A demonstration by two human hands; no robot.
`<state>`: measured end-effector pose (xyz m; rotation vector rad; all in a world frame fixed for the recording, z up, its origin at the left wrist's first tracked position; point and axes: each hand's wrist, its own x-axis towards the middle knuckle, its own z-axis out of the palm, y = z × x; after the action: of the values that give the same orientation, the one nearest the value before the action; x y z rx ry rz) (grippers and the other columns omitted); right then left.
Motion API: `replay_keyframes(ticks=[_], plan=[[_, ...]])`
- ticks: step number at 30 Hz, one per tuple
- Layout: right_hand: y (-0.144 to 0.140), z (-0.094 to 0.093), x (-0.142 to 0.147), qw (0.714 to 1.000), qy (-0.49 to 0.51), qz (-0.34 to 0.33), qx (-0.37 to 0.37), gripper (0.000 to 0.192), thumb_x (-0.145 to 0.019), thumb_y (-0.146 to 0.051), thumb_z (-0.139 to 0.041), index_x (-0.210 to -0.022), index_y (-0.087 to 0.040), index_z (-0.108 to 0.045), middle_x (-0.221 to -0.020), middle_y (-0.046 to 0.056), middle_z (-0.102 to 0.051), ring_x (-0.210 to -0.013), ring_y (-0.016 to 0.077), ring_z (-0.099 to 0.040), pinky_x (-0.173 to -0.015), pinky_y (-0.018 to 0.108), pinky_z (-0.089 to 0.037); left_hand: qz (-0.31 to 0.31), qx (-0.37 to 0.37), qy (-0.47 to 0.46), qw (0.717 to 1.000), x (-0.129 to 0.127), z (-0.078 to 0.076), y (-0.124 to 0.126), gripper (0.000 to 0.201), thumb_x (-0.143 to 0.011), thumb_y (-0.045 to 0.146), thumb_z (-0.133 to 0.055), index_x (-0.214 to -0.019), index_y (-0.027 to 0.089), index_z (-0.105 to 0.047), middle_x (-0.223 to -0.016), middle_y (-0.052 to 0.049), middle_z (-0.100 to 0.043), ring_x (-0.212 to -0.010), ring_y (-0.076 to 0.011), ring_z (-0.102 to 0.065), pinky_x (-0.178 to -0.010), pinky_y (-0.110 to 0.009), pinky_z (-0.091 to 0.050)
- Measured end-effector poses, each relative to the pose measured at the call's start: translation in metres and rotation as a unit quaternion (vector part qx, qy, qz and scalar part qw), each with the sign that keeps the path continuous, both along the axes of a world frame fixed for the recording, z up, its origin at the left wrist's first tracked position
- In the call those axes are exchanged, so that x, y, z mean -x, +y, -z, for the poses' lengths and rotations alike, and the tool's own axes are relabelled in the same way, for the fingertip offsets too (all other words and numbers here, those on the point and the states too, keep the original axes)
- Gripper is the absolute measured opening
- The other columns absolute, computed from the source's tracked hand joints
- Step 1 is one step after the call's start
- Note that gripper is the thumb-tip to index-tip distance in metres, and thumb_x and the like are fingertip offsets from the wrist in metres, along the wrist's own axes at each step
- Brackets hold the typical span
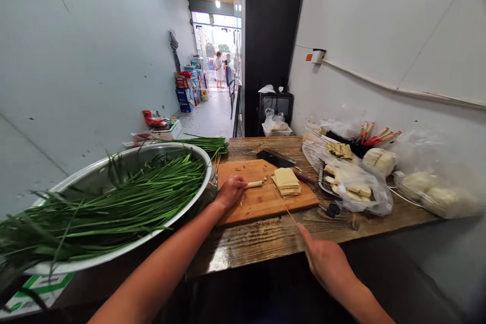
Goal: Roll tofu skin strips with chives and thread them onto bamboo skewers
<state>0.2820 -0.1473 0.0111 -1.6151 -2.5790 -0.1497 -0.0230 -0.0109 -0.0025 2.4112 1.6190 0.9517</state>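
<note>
My left hand (232,191) is closed on one end of a pale rolled tofu sheet (254,184), which lies on the wooden cutting board (243,168). Between the fingers of my right hand (322,253), low at the table's front edge, is a thin bamboo skewer (285,206). Its tip points up and left toward the board, apart from the roll. Just right of the roll sits a stack of square tofu sheets (287,181). A cleaver with a dark blade (276,157) lies behind the stack, and a brown wooden knife handle (304,176) shows beside it.
A large metal basin (207,154) heaped with green chives (152,197) fills the left side. On the right stand a tray (322,187) of pale pieces under plastic, filled skewers (339,150), red-tipped sticks (374,134) and bagged white food (436,187). Small black objects (331,209) lie near the board's right corner.
</note>
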Motion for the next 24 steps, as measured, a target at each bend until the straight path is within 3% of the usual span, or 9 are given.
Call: replay_keyframes(ticks=[6, 10, 19, 24], plan=[[-0.009, 0.015, 0.041, 0.987, 0.145, -0.073, 0.003, 0.047, -0.084, -0.012, -0.033, -0.13, -0.011, -0.047, -0.064, 0.006, -0.068, -0.052, 0.0148, -0.062, -0.052, 0.021, -0.043, -0.011, 0.009, -0.016, 1.0, -0.001, -0.001, -0.002, 0.014, -0.08, 0.021, -0.059, -0.082, 0.019, -0.073, -0.083, -0.004, -0.064, -0.078, -0.0141, -0.056, -0.073, -0.024, -0.042], [-0.002, 0.014, 0.061, 0.991, 0.121, -0.057, 0.013, 0.047, -0.083, -0.01, -0.037, -0.129, -0.013, -0.049, -0.067, 0.007, -0.069, -0.054, 0.0152, -0.063, -0.054, 0.021, -0.044, -0.005, 0.022, -0.023, 0.999, 0.0, -0.003, -0.001, 0.014, -0.079, 0.02, -0.06, -0.084, 0.019, -0.073, -0.084, -0.005, -0.065, -0.08, -0.0144, -0.056, -0.075, -0.025, -0.043], [-0.001, 0.009, 0.065, 0.991, 0.134, -0.023, 0.005, 0.045, -0.083, -0.012, -0.041, -0.127, -0.017, -0.052, -0.07, 0.006, -0.07, -0.056, 0.0154, -0.064, -0.054, 0.021, -0.044, 0.012, 0.128, -0.004, 0.992, 0.003, -0.024, 0.013, 0.014, -0.077, 0.017, -0.06, -0.081, 0.017, -0.073, -0.077, -0.003, -0.068, -0.074, -0.0126, -0.059, -0.072, -0.022, -0.044], [0.0, 0.01, 0.067, 0.992, 0.123, -0.018, 0.034, 0.045, -0.084, -0.013, -0.039, -0.128, -0.017, -0.05, -0.067, 0.005, -0.07, -0.055, 0.0158, -0.064, -0.055, 0.021, -0.045, 0.01, 0.116, 0.007, 0.993, 0.001, -0.028, 0.01, 0.013, -0.076, 0.015, -0.06, -0.077, 0.016, -0.073, -0.077, -0.003, -0.068, -0.074, -0.0123, -0.058, -0.071, -0.021, -0.043]])
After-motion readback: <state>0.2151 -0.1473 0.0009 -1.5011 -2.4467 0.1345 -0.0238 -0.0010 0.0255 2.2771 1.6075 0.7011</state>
